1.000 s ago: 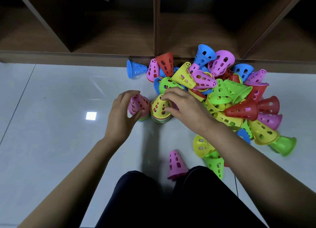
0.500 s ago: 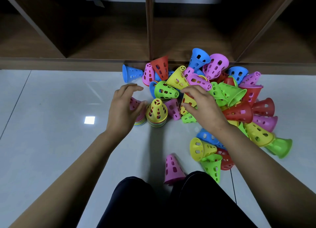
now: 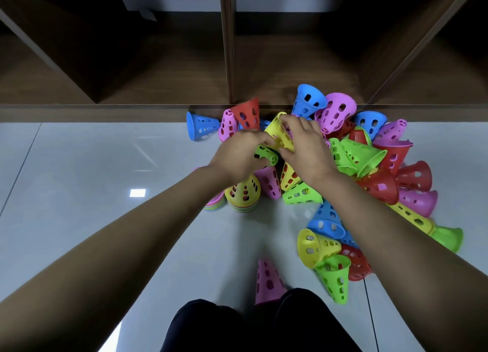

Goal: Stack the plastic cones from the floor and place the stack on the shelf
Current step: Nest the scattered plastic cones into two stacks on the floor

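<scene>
A heap of perforated plastic cones [image 3: 369, 166] in several colours lies on the floor against the wooden shelf [image 3: 158, 112]. My right hand [image 3: 306, 148] grips a yellow cone [image 3: 280, 133] at the heap's left end. My left hand [image 3: 237, 156] is closed around a green cone [image 3: 265, 155] just below it. Under my left wrist stand two short stacks: one topped by a yellow cone [image 3: 244, 193], the other [image 3: 215, 203], with pink layers, mostly hidden by my arm.
A lone pink cone [image 3: 268, 280] stands upright by my dark-clothed knees [image 3: 258, 322]. The shelf's low compartments are split by a vertical divider [image 3: 227, 48]. Glossy white floor tiles [image 3: 92, 180] spread to the left.
Both hands left the two stacks and moved up and away into the heap. The left hand took hold of the green cone and the right hand took the yellow one.
</scene>
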